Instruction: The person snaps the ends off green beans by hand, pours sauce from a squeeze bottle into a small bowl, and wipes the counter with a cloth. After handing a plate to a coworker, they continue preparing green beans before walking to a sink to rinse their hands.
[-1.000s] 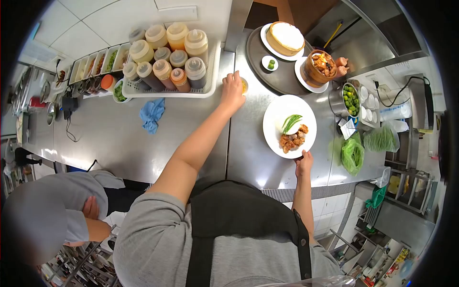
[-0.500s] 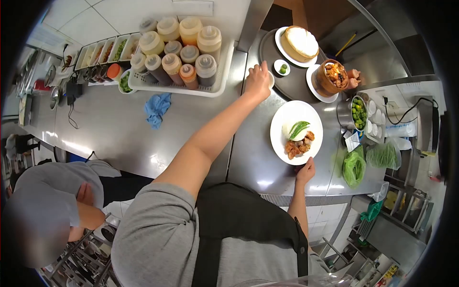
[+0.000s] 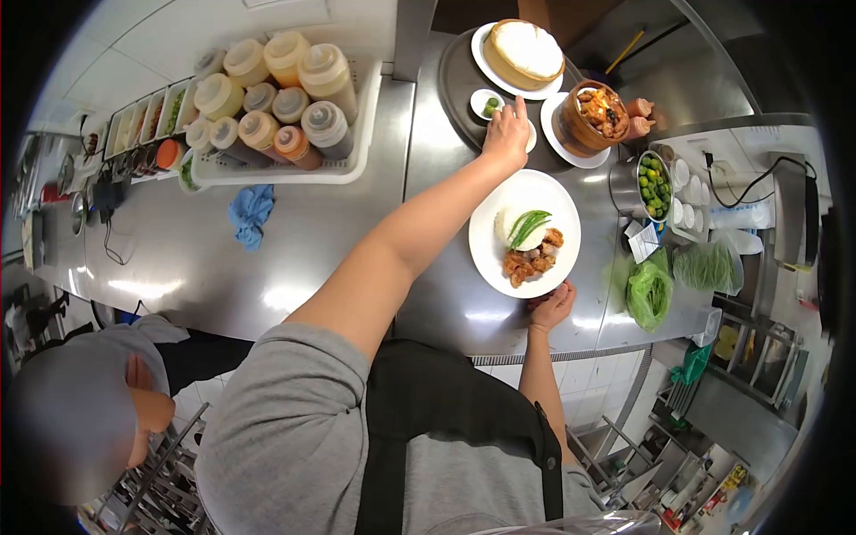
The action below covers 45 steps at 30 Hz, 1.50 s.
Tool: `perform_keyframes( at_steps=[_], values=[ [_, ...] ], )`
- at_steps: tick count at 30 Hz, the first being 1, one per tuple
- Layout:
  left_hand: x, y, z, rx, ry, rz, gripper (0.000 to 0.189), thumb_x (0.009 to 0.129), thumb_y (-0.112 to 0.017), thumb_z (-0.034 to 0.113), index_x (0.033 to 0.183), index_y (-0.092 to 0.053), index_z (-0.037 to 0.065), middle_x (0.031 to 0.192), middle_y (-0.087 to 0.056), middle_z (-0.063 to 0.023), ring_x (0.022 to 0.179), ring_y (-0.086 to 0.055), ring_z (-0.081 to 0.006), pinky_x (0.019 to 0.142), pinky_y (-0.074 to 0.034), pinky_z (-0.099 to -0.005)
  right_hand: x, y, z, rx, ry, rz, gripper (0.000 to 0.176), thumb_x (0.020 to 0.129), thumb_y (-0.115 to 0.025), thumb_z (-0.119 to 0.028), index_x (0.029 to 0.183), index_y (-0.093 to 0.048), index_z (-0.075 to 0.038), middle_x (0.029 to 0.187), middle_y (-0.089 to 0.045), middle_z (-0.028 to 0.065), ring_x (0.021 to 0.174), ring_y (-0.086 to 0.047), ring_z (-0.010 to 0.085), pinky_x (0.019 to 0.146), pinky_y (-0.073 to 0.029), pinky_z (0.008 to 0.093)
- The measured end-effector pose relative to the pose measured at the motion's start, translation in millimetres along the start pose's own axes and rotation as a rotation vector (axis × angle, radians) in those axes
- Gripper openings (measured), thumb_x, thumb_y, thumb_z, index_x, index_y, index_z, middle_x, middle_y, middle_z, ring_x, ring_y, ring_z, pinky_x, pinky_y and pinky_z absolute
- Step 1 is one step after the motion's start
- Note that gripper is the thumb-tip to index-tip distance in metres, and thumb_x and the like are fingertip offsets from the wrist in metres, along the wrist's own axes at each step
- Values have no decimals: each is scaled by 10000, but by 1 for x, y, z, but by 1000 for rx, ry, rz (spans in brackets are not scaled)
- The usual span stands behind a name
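My left hand [image 3: 506,138] reaches to the edge of the round dark tray [image 3: 453,102], its fingers closed round a small white dish [image 3: 532,136] that they partly hide. Just below it is a white oval plate [image 3: 486,254] with rice [image 3: 517,223], green pods and browned meat pieces [image 3: 526,265]. My right hand [image 3: 553,308] is at the plate's near edge, fingers curled against the rim and partly hidden under it. On the tray are a pale-topped round dish [image 3: 528,52] on a plate, a little cup of green fruit [image 3: 488,104] and a brown pot of food [image 3: 599,114] on a saucer.
A white basket of squeeze bottles [image 3: 348,165] stands at the back left, near a blue cloth [image 3: 251,214]. On the right are a metal pot of green fruit [image 3: 654,185] and a green bag [image 3: 649,290]. A co-worker [image 3: 80,401] is at the lower left.
The view has shifted, so the counter items appear further left. My left hand has moved right along the tray edge with the small dish, nearer the pot. The plate looks larger and closer to the tray.
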<state>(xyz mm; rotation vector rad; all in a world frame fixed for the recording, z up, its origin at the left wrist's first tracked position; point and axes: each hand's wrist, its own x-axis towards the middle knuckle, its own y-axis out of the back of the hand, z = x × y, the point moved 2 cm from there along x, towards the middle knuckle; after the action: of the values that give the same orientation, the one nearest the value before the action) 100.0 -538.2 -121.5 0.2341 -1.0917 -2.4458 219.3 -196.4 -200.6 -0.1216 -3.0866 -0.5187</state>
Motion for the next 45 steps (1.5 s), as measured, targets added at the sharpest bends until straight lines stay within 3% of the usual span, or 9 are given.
perform_keyframes(
  at_steps=[11, 16, 17, 21, 23, 26, 33, 38, 45],
  values=[
    [-2, -22, -17, -223, -254, 127, 1009, 687, -820, 64, 1483, -207, -32, 1329, -448, -237, 1248, -451, -394, 1059, -405, -428, -4, -2, -5, -85, 37, 24, 379, 1028, -456, -373, 1121, -523, -11, 604, -556, 39, 373, -463, 93, 337, -350, 227],
    [-107, 45, -53, -310, -402, 215, 674, 774, -760, 97, 1370, -454, 27, 1249, -518, -183, 1187, -498, -358, 1043, -411, -425, 0, -1, 3, -65, 81, 48, 360, 1028, -469, -365, 1106, -530, -19, 590, -549, 29, 374, -460, 94, 345, -346, 231],
    [-138, 53, -70, -240, -369, 183, 587, 775, -756, 109, 1305, -514, 44, 1203, -534, -163, 1151, -509, -345, 1018, -416, -426, 17, 5, 41, -281, 446, 189, 339, 1029, -475, -355, 1063, -543, -24, 593, -549, 24, 383, -459, 89, 354, -348, 234],
    [-257, 107, -144, 24, -150, 214, 364, 773, -746, 116, 1122, -645, 92, 1131, -544, -117, 1074, -519, -309, 949, -412, -420, 7, 9, 24, -99, -15, 24, 363, 1025, -478, -334, 1014, -578, 15, 756, -602, 82, 581, -541, 126, 503, -437, 279],
    [-294, 149, -181, 179, 49, 442, 305, 785, -731, 134, 1077, -649, 100, 1153, -536, -119, 1105, -502, -317, 962, -395, -459, 23, 11, 55, -103, 232, 73, 362, 1031, -458, -343, 1016, -561, 4, 649, -566, 54, 454, -502, 108, 417, -408, 265],
    [-325, 208, -231, 401, 285, 742, 306, 810, -709, 139, 1109, -659, 99, 1201, -525, -156, 1135, -478, -356, 967, -399, -463, 16, 7, 36, -44, 134, -1, 361, 1033, -445, -357, 994, -542, -12, 578, -525, 32, 377, -458, 99, 358, -372, 254],
    [-303, 223, -326, 460, 324, 600, 379, 835, -691, 151, 1204, -662, 70, 1159, -550, -216, 1076, -493, -397, 936, -423, -464, 4, 1, 10, 3, 112, -15, 331, 1029, -468, -352, 972, -519, -30, 530, -502, 42, 362, -449, 112, 345, -356, 259],
    [-279, 212, -281, 409, 401, 524, 273, 857, -632, 141, 1095, -688, 19, 1079, -561, -246, 1023, -505, -394, 917, -420, -477, 1, -1, 7, -21, 112, 6, 349, 1025, -480, -370, 986, -520, -25, 515, -499, 37, 367, -454, 116, 350, -363, 268],
    [-292, 77, -168, 301, -96, 364, 258, 889, -557, 129, 1112, -685, 121, 1171, -573, -215, 1116, -499, -394, 925, -449, -500, -6, -1, -1, -1, 137, 15, 363, 1015, -499, -383, 1006, -532, -22, 538, -515, 40, 390, -470, 116, 363, -383, 268]
  ],
)
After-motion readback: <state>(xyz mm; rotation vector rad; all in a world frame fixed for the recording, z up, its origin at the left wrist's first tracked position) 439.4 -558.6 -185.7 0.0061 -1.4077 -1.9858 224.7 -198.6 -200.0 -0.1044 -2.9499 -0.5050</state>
